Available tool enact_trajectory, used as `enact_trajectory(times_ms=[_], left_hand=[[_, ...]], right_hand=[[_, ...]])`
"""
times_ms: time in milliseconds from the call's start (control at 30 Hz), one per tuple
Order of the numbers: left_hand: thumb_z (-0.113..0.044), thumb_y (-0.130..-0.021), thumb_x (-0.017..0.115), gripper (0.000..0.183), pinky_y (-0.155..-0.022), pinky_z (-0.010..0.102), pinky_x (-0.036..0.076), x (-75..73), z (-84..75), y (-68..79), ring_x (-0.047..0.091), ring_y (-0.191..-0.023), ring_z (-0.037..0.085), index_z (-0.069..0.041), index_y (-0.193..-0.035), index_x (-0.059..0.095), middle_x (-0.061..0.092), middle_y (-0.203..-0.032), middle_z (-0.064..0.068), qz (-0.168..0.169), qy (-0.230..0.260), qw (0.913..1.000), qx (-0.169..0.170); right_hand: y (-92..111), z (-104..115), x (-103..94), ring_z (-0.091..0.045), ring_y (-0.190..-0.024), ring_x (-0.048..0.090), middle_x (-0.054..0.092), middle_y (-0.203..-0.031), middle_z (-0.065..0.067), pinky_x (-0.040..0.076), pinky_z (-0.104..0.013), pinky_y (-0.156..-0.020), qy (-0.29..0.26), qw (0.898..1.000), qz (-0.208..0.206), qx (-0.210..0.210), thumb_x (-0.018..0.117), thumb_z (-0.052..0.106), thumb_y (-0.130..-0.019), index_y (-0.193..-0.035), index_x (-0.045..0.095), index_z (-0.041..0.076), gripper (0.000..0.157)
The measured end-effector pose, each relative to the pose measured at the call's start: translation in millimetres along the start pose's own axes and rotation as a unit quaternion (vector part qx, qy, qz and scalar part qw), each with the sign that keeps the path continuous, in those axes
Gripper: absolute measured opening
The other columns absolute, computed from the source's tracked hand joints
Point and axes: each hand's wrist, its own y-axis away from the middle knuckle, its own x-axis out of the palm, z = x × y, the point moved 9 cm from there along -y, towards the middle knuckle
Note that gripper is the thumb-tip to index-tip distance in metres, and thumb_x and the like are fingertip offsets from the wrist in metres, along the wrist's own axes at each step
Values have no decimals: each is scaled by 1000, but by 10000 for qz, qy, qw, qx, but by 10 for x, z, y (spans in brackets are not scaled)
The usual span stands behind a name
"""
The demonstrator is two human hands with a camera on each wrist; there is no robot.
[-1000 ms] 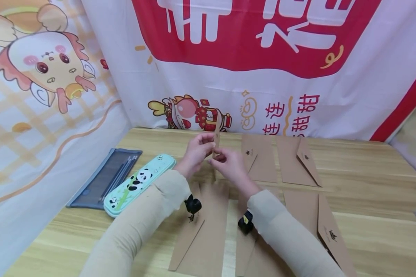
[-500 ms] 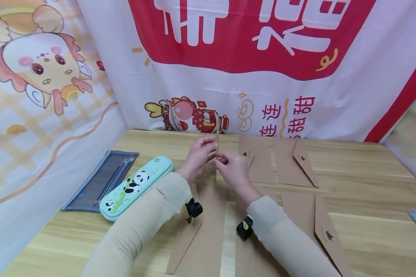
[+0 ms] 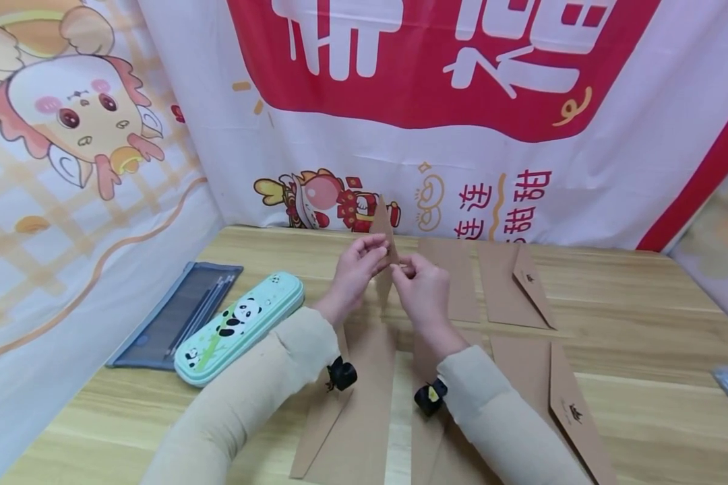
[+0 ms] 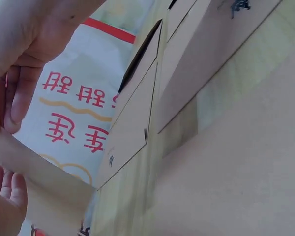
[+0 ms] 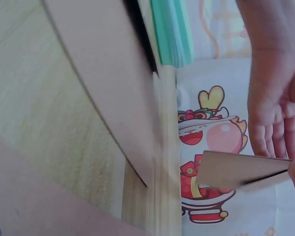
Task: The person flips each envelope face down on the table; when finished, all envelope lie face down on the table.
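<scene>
A brown kraft paper envelope (image 3: 383, 219) is held upright above the far part of the table, seen at a steep angle in the head view. My left hand (image 3: 354, 273) pinches it from the left side. From the right, the thumb and fingers of my right hand (image 3: 423, 289) pinch its near edge. In the right wrist view, the envelope (image 5: 221, 169) shows a narrow gap along its lower side, with fingers of the left hand (image 5: 274, 125) behind it. Its broad surface (image 4: 54, 182) faces the left wrist camera.
Several brown envelopes lie on the wooden table (image 3: 631, 303): two at the back right (image 3: 449, 283), (image 3: 512, 286), others in front under my forearms. A mint panda pencil case (image 3: 243, 327) and a dark zip pouch (image 3: 176, 313) lie at left. A printed cloth hangs behind.
The held envelope has turned from nearly edge-on, so more of its face shows. My right hand has shifted slightly right and up; the left hand keeps its grip.
</scene>
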Motion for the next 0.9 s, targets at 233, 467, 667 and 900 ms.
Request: enact_trajectory(times_ms=[233, 467, 667, 900], left_hand=[[11, -83, 53, 30, -82, 22, 52, -302, -55, 140, 60, -92, 15, 4, -112, 59, 63, -107, 17, -959, -57, 9924, 770], [10, -81, 55, 39, -91, 26, 47, -564, 2, 251, 53, -109, 24, 4, -119, 54, 57, -118, 18, -1592, -121, 9833, 876], [9, -81, 56, 43, -75, 21, 52, -537, 133, 266, 57, -89, 12, -4, -122, 53, 60, -102, 6, -1501, 394, 9871, 402], [12, -78, 55, 47, -75, 21, 52, -528, 127, 272, 56, -84, 11, -4, -122, 55, 60, -94, 4, -1504, 416, 9871, 344]], right_hand=[[59, -322, 13, -5, -55, 57, 65, -67, -5, 48, -15, -50, -1876, 9664, -251, 1740, 68, 5, -77, -92, 70, 2, 15], [131, -473, 80, -5, -53, 60, 57, -58, 4, 55, -19, -56, -3708, 8813, -808, 2815, 64, -10, -77, -93, 59, -6, 17], [223, -556, 184, -9, -55, 61, 58, -61, 1, 55, -20, -56, -4385, 8334, -922, 3235, 61, -14, -78, -90, 54, 0, 19], [232, -626, 265, -9, -55, 61, 59, -63, 1, 55, -20, -57, -4218, 8356, -391, 3497, 61, -11, -79, -99, 54, 1, 25]])
